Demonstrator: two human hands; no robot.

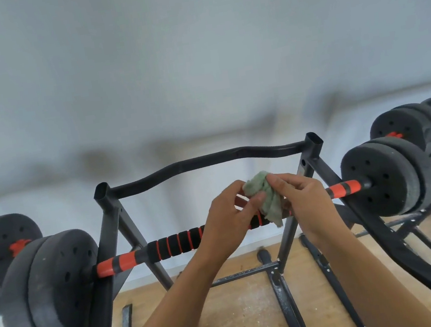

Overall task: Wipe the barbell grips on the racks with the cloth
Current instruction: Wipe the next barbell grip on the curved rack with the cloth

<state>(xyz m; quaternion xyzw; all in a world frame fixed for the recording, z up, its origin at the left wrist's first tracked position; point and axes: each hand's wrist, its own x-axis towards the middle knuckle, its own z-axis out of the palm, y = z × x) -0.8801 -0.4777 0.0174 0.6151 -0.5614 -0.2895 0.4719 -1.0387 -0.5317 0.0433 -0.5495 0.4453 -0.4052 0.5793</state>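
A barbell lies across a black metal rack (111, 223), its grip (176, 243) black foam with orange rings and orange ends. Dark weight plates sit on the left end (59, 287) and the right end (387, 179). A crumpled pale green cloth (265, 197) hangs just above the bar's right half. My left hand (228, 220) pinches the cloth's left side from in front of the bar. My right hand (303, 197) holds its right side. The grip behind my hands is hidden.
A second barbell with dark plates (410, 128) rests on another rack at the far right. More dark plates (2, 242) sit at the far left. Rack legs and crossbars (242, 275) spread over the wooden floor. A pale wall stands behind.
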